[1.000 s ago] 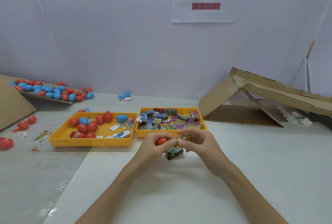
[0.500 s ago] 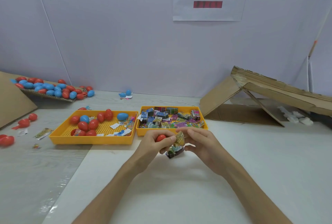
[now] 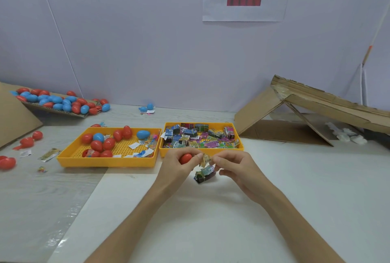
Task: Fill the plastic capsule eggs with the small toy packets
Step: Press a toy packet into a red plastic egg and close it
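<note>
My left hand (image 3: 176, 166) grips a red capsule egg (image 3: 185, 158) in its curled fingers, just in front of the trays. My right hand (image 3: 234, 167) pinches a small toy packet (image 3: 205, 160) between thumb and fingertips, and the left thumb touches the same packet. Below it a darker, folded part of the packet (image 3: 203, 175) hangs between the two hands. Behind them, a yellow tray (image 3: 240, 146) is filled with several toy packets. A second yellow tray (image 3: 105, 162) to the left holds red and blue eggs and a few paper slips.
A cardboard sheet (image 3: 52, 108) at the back left carries several red and blue eggs. Loose red eggs (image 3: 27, 142) and a packet lie at the left edge. A folded cardboard box (image 3: 306, 110) stands at the back right. Two blue eggs (image 3: 146, 108) sit by the wall.
Both hands have risen slightly and drawn a little apart, and the packet now shows more clearly between the fingertips. The red egg stays in my left hand.
</note>
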### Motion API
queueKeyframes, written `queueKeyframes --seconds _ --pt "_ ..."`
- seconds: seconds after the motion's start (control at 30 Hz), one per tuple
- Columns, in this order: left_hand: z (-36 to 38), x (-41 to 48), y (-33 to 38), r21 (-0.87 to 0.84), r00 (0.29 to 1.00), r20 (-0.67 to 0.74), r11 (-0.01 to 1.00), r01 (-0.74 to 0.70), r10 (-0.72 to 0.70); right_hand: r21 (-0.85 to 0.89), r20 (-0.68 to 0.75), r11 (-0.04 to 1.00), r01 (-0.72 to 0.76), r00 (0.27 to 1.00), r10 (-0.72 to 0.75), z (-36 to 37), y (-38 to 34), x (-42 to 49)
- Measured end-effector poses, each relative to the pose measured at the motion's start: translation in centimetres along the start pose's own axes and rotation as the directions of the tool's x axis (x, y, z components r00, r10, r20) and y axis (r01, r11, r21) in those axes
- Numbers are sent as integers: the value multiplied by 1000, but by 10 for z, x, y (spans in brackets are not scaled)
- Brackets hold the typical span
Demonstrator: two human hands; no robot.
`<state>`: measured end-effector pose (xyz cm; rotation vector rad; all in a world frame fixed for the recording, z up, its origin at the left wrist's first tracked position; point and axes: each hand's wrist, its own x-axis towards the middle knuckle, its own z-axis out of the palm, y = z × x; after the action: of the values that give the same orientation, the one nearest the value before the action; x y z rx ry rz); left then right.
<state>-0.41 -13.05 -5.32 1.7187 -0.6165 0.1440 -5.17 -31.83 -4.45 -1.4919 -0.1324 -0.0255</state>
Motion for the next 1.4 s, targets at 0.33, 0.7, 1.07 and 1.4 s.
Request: queueKeyframes --seconds 0.33,0.7,1.07,1.4 --pt "0 1 -1 -86 976 201 991 106 -86 -32 46 999 14 999 -12 1 0 0" --pt "-3 2 6 -349 874 435 854 386 -217 352 128 931 -97 990 55 5 -1 0" --pt "-6 2 5 -410 886 401 818 403 -235 229 225 953 -196 964 144 7 0 0" --pt "-6 3 4 -457 841 482 749 480 -245 125 262 981 -150 958 114 3 -4 -2"
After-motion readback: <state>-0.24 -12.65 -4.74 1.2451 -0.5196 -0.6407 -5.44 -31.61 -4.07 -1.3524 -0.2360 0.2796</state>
